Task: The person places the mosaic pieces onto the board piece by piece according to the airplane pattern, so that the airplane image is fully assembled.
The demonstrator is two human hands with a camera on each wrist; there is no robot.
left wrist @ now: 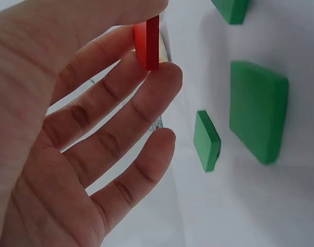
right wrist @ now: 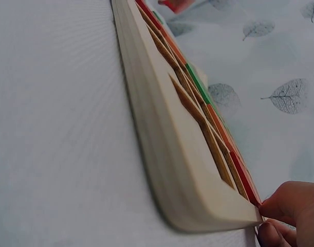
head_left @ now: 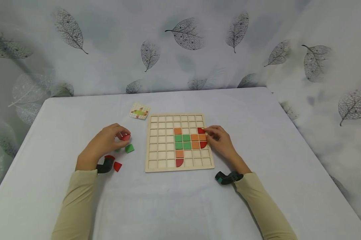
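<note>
Red block (head_left: 125,137), pinched in the left hand (head_left: 103,141), at nine o'clock from the board (head_left: 162,147): turn to fit before lowering flat. With the right hand (head_left: 223,142) at the board's two o'clock edge (cannot tell whether gripping), steady lightly, without nudging the red piece (head_left: 200,131) there.

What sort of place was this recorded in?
Probably an indoor tabletop recording setup: a white-covered table, a leaf-print backdrop behind it, and a gridded wooden board with coloured pieces on it. Whether it is a home or a studio, I cannot tell.
</note>
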